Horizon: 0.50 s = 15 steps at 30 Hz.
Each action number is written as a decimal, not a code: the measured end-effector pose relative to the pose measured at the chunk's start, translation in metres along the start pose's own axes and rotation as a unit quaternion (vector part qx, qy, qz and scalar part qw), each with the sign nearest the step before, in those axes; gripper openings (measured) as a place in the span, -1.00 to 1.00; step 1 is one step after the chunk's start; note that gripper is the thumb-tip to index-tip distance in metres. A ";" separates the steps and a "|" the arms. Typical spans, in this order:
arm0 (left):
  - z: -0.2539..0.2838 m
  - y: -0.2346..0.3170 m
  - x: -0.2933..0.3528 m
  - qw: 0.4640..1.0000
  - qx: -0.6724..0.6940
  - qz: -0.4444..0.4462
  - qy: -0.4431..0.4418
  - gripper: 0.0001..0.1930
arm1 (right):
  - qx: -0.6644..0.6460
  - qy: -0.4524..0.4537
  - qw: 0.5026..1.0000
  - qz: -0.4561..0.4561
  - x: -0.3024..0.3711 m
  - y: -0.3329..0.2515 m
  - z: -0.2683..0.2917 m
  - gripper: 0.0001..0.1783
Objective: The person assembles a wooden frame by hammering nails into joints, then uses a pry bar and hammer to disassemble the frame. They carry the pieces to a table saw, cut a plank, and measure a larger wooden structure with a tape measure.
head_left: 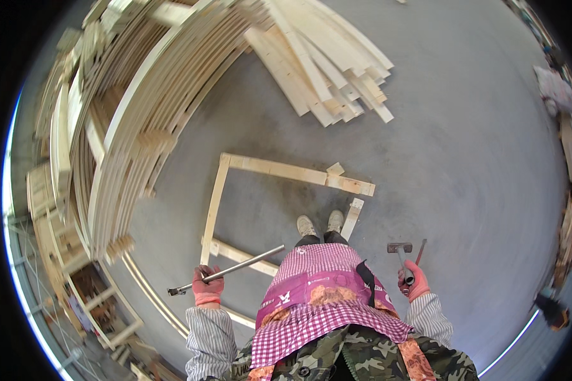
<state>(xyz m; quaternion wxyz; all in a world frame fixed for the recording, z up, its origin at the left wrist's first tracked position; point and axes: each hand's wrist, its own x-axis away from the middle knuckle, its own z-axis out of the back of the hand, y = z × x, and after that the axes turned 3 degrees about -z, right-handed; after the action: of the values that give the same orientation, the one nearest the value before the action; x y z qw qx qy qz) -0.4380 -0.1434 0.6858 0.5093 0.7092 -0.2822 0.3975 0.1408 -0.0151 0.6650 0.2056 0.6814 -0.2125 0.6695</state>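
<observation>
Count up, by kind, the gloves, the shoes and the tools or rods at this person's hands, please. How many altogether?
Pink gloves: 2
Light-coloured shoes: 2
Grey metal bar: 1
Hammer: 1
Thin reddish rod, exact kind unclear: 1
Total: 7

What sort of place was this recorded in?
Probably a woodworking shop: tall stacks of boards stand to the left, a partial wooden frame lies on the grey floor, and the right hand holds a hammer.
</observation>
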 end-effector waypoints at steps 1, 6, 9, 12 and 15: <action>0.015 -0.001 0.004 0.999 0.016 -0.012 0.030 -0.90 | 0.039 0.001 0.999 0.004 0.003 0.000 -0.006 -0.74; 0.073 -0.004 0.016 0.996 0.074 -0.013 0.043 -0.86 | 0.109 0.029 0.992 -0.048 0.015 0.007 -0.054 -0.71; 0.092 0.001 0.016 0.989 0.101 -0.019 0.105 -0.85 | 0.150 0.007 0.984 -0.094 0.026 0.014 -0.085 -0.70; 0.105 0.008 0.009 0.986 0.118 -0.023 0.119 -0.81 | 0.222 -0.010 0.972 -0.073 0.035 0.025 -0.111 -0.69; 0.117 0.019 -0.011 0.985 0.114 -0.039 0.120 -0.81 | 0.301 -0.007 0.954 0.002 0.035 0.041 -0.135 -0.69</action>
<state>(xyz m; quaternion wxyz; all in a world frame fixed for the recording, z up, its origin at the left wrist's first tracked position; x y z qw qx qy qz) -0.4269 -0.2601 0.6663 0.4702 0.7205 -0.1439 0.4890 0.0065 0.0267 0.7026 -0.0117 0.7157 -0.0038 0.6983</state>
